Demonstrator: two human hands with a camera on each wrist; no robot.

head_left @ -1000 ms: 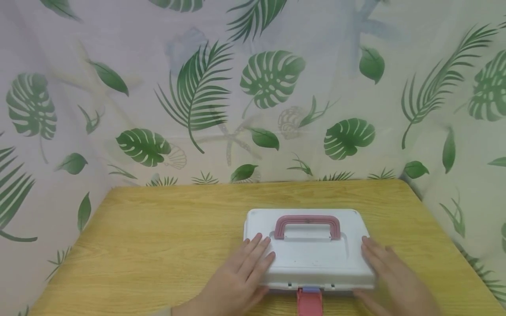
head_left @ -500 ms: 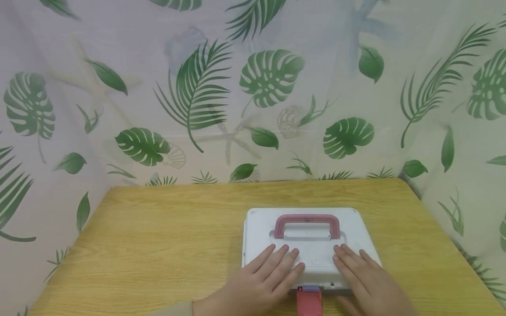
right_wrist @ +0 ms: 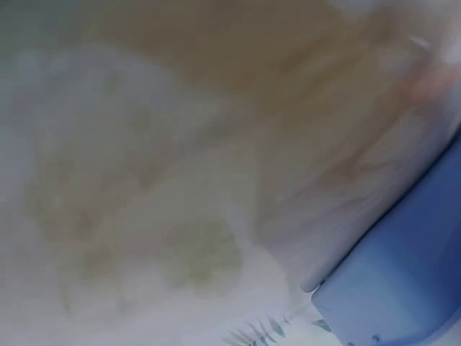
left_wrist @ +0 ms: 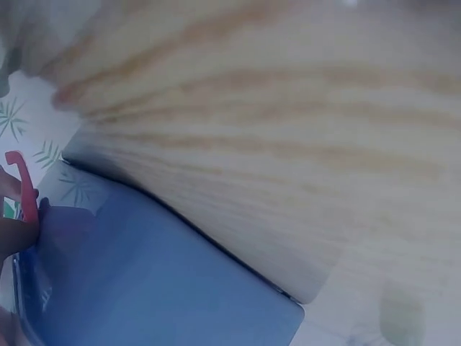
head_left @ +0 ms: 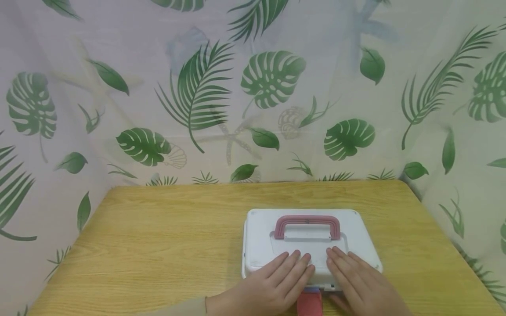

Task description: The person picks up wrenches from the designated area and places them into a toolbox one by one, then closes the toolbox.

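A white-lidded plastic case (head_left: pixel 257 245) with a pink carry handle (head_left: pixel 308 219) lies on the table. My left hand (head_left: pixel 272 281) rests on the left part of its front lid edge, fingers straight. On the right part of that edge my right hand (head_left: pixel 361 281) lies the same way, its fingers angled toward the left ones. Between the hands hangs a pink latch (head_left: pixel 309 303), swung outward. The left wrist view shows the case's bluish front wall (left_wrist: pixel 173 267) and the latch (left_wrist: pixel 27 189) with fingertips beside it. The thumbs are mostly hidden in the head view.
The wood-grain table (head_left: pixel 166 237) stretches left of the case and behind it. A leaf-printed cloth (head_left: pixel 221 96) hangs behind the table and along both sides.
Both hands have slid inward along the lid from the case's left and right sides, and now lie close together on either side of the latch. The case has barely moved.
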